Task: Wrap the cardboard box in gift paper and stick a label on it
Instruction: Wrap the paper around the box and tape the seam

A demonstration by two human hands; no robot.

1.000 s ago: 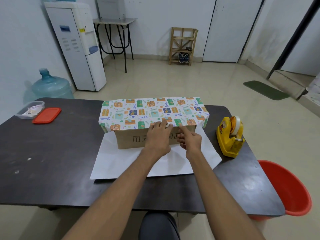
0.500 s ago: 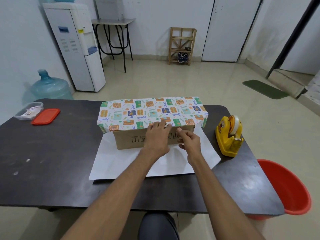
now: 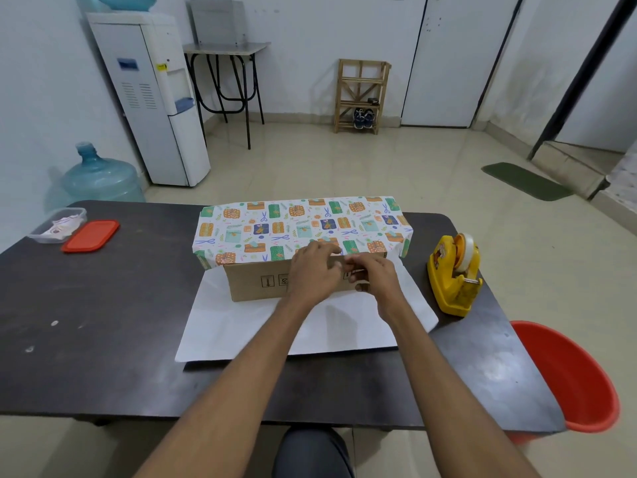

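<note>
Both hands are working together at the near top edge of the cardboard box (image 3: 255, 282), at the centre of the view. The left hand (image 3: 312, 272) is lying palm down against the box's near face, its fingers reaching up onto the edge of the gift paper (image 3: 300, 229) where it folds over. The right hand (image 3: 374, 276) is sitting just beside it at 3 o'clock, its fingertips meeting those of the left and pinched at the paper's edge; what, if anything, is between them I cannot tell.

The dark table (image 3: 103, 322) is filling the lower half of the view. The red bucket (image 3: 572, 384) is standing on the floor past the table's corner at 4 o'clock. The gift paper is running under the box, its white underside spreading toward 6 o'clock on the table, and its printed side is covering the whole top of the box and hanging a little over the near face and both ends. The brown near face of the box is showing bare below that edge.

The yellow tape dispenser (image 3: 453, 274) is resting on the table at 3 o'clock from the box, near the paper. At 9 o'clock, well apart from the box, a red lid (image 3: 91, 235) is lying just beside a clear container (image 3: 57, 225).
</note>
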